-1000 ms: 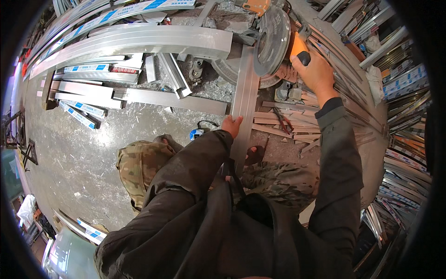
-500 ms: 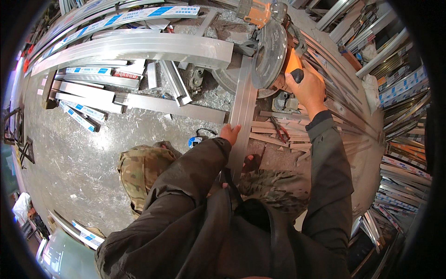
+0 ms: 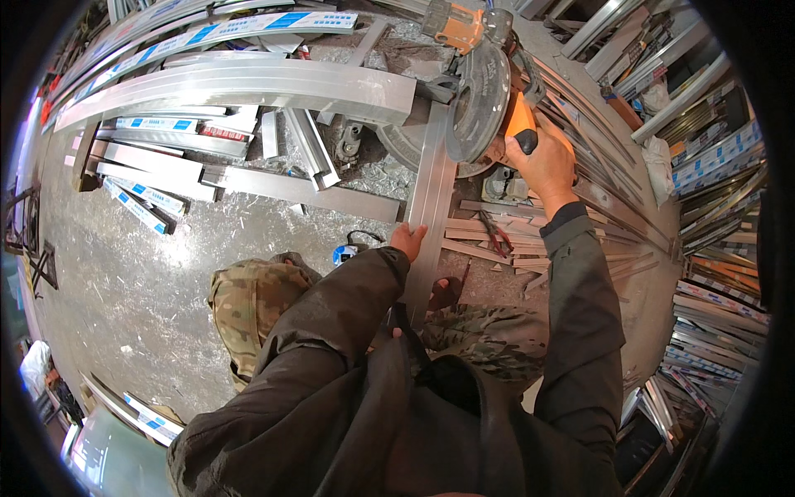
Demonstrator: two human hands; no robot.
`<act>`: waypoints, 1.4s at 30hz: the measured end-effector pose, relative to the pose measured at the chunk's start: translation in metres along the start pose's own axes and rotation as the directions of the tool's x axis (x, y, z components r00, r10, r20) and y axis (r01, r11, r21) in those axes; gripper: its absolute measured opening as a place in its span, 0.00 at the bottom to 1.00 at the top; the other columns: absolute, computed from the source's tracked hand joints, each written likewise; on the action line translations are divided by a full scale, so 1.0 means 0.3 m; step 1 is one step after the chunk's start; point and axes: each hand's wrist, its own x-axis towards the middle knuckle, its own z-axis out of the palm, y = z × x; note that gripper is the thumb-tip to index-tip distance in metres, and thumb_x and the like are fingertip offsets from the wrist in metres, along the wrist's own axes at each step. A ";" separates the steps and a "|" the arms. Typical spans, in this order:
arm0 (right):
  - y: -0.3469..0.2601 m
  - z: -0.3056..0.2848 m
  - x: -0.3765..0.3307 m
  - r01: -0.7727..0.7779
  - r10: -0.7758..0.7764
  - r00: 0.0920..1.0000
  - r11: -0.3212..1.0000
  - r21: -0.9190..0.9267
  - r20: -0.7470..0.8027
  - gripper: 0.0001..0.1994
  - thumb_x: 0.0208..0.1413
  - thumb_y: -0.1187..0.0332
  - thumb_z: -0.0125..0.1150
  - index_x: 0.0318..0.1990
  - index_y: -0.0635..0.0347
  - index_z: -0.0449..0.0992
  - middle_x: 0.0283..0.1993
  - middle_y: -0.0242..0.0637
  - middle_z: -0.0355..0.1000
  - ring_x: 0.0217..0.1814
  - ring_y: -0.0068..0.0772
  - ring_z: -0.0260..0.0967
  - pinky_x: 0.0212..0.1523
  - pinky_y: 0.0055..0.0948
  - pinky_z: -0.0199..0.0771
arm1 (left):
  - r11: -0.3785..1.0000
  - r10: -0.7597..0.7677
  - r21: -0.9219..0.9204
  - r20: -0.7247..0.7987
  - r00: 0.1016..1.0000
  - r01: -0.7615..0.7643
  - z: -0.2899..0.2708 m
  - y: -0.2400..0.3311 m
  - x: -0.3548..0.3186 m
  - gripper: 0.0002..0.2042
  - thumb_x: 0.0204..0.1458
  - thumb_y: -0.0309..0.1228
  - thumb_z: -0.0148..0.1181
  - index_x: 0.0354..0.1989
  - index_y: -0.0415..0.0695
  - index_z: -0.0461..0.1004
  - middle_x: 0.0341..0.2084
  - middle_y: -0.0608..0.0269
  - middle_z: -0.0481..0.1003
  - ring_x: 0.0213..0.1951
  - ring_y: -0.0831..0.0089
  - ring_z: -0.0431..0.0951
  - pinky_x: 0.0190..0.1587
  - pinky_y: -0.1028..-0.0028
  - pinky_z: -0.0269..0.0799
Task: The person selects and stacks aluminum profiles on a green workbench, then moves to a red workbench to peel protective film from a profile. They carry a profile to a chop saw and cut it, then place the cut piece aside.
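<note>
My right hand (image 3: 546, 161) is wrapped round the orange and black handle (image 3: 521, 124) of a miter saw. The saw's round blade guard (image 3: 480, 103) stands over a long silver metal profile (image 3: 432, 178), which runs from the saw's base back toward my lap. My left hand (image 3: 408, 241) grips this profile at its left edge, nearer to me than the saw. Its thumb lies on the top face, and the other fingers are partly hidden. Whether the blade touches the metal is not clear. An orange motor housing (image 3: 454, 26) sits at the far end of the saw.
A wide silver profile (image 3: 248, 89) lies crosswise at the far left, with shorter offcuts around it. Close to my left hand is a blue and white tape measure (image 3: 344, 253). Red-handled pliers (image 3: 497, 235) rest on strips at the right. Racks of profiles (image 3: 719, 157) line the right side.
The view has shifted very slightly. Both hands keep their holds on the saw handle and the metal profile, and the saw head shows no clear movement.
</note>
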 end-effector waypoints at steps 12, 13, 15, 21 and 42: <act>-0.014 -0.019 0.008 -0.009 0.009 0.999 1.000 0.009 0.032 0.24 0.51 0.44 0.63 0.30 0.61 0.79 0.23 0.43 0.75 0.26 0.47 0.74 0.28 0.43 0.74 | 1.000 0.011 0.000 -0.024 1.000 -0.011 0.011 -0.010 0.001 0.34 0.56 0.55 0.58 0.41 0.24 0.73 0.35 0.26 0.75 0.42 0.34 0.76 0.44 0.50 0.71; -0.020 -0.023 0.009 -0.017 0.017 0.999 1.000 0.013 0.046 0.24 0.51 0.44 0.63 0.30 0.61 0.79 0.24 0.43 0.75 0.26 0.47 0.74 0.28 0.43 0.74 | 1.000 0.018 0.003 -0.033 0.999 -0.018 0.014 -0.014 0.003 0.34 0.55 0.56 0.58 0.41 0.24 0.73 0.35 0.26 0.75 0.42 0.34 0.76 0.44 0.49 0.71; -0.013 -0.019 0.005 -0.010 0.010 1.000 1.000 -0.001 0.028 0.24 0.51 0.44 0.64 0.30 0.60 0.79 0.23 0.43 0.75 0.26 0.47 0.74 0.28 0.43 0.74 | 1.000 0.025 0.010 -0.032 0.999 -0.024 0.012 -0.007 0.000 0.34 0.55 0.56 0.58 0.40 0.24 0.73 0.35 0.26 0.75 0.42 0.34 0.76 0.44 0.49 0.71; -0.001 0.001 -0.005 -0.007 0.007 1.000 1.000 0.019 -0.002 0.23 0.50 0.45 0.64 0.29 0.60 0.79 0.23 0.43 0.75 0.26 0.48 0.74 0.28 0.44 0.74 | 0.999 -0.006 0.038 0.015 1.000 0.005 0.001 0.009 0.000 0.33 0.57 0.53 0.56 0.43 0.24 0.72 0.37 0.26 0.75 0.44 0.34 0.75 0.48 0.49 0.69; -0.006 0.048 -0.052 -0.014 0.015 0.999 1.000 0.025 -0.044 0.24 0.48 0.44 0.66 0.26 0.61 0.75 0.24 0.46 0.74 0.27 0.51 0.73 0.30 0.44 0.73 | 1.000 -0.010 0.010 0.004 1.000 0.010 0.022 -0.005 0.008 0.30 0.56 0.52 0.58 0.38 0.26 0.73 0.36 0.28 0.75 0.44 0.35 0.75 0.47 0.49 0.69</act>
